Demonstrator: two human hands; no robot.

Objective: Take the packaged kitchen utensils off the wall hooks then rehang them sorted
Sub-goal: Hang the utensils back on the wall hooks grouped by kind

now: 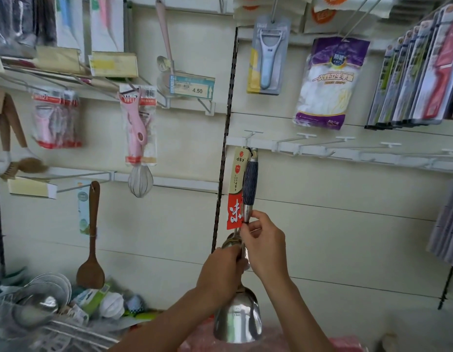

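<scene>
A steel spatula (237,318) with a dark blue handle (250,180) and a red-and-cream label tag (236,189) hangs from the leftmost white hook (250,138) of the lower right rail. My left hand (221,269) grips its shaft just above the blade. My right hand (264,246) pinches the shaft and the tag's lower edge below the handle. Other packaged utensils hang around: a blue peeler (268,55), a pink peeler (136,128) with a whisk (140,180) below it, and a wooden spatula (92,240).
Several bare white hooks (347,146) run to the right along the same rail. A purple glove pack (327,82) and a row of carded knives (418,77) hang upper right. A heap of strainers and loose goods (42,303) lies lower left. A black upright strip (224,158) divides the wall panels.
</scene>
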